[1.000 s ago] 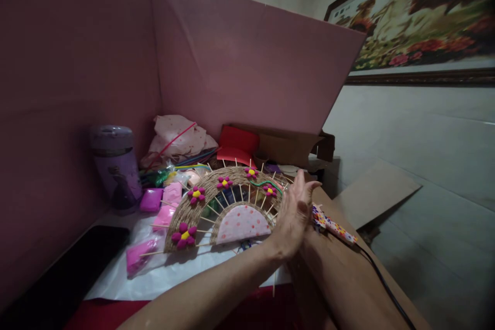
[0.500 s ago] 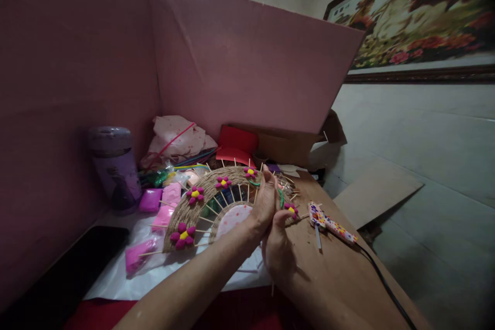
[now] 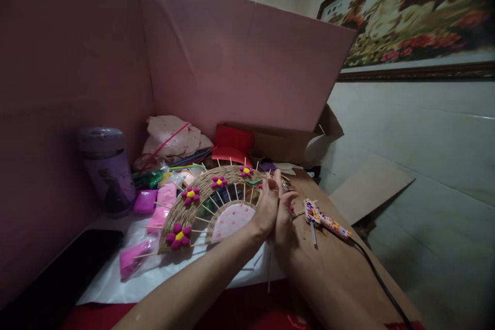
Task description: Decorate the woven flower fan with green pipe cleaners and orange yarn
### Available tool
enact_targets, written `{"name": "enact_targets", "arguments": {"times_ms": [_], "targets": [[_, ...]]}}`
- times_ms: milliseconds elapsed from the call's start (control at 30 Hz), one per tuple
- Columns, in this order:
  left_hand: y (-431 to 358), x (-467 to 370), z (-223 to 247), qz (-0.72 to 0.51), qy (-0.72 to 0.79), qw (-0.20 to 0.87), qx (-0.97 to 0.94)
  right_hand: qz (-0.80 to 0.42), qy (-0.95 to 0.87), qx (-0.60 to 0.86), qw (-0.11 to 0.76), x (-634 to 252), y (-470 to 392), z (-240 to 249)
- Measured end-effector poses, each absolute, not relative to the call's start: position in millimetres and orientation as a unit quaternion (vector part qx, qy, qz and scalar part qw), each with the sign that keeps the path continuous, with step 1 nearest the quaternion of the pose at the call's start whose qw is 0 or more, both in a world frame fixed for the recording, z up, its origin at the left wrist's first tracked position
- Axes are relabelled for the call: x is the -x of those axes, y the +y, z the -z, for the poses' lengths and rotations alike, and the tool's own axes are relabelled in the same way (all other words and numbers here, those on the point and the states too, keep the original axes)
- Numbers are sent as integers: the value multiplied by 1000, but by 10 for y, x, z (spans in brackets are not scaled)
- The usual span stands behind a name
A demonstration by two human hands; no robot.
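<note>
My left hand [image 3: 267, 206] and my right hand [image 3: 285, 216] are pressed palm to palm above the right part of a half-round twine-wrapped craft [image 3: 185, 216]. Their fingers point away from me. Anything between the palms is hidden. Thin sticks jut from the craft's rim, and magenta flowers [image 3: 179, 236] with yellow centres lie on its twine band. A pale dotted fabric half-circle [image 3: 234, 220] fills its middle. A bit of green strand [image 3: 253, 182] shows just left of my fingertips.
Right of my hands, a flower-patterned glue gun [image 3: 328, 223] lies on the brown board [image 3: 328, 263], its black cord running toward me. Pink packets [image 3: 133, 259], a dark flat object [image 3: 73, 268] and a purple tumbler [image 3: 108, 172] are at the left. Crumpled fabric [image 3: 176, 136] sits behind.
My right hand has slid forward against my left, and its thumb no longer sticks out to the side. The whole view has shifted slightly.
</note>
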State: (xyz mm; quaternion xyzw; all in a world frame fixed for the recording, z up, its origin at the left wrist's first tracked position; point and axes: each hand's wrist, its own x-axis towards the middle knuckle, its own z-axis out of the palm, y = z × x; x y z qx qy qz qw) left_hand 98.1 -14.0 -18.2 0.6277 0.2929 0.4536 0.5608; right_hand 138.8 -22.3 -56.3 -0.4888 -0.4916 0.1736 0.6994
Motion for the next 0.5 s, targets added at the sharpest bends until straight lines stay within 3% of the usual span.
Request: {"name": "enact_targets", "arguments": {"times_ms": [100, 233, 500], "targets": [[-263, -1013, 210, -448, 232, 545, -670, -190, -491, 396, 752, -1522, -76, 583], [-369, -1029, 209, -421, 151, 569, -690, -137, -340, 545, 754, -1780, 30, 557], [-172, -1111, 334, -415, 197, 713, -529, -91, -231, 571, 782, -2163, 163, 469]]}}
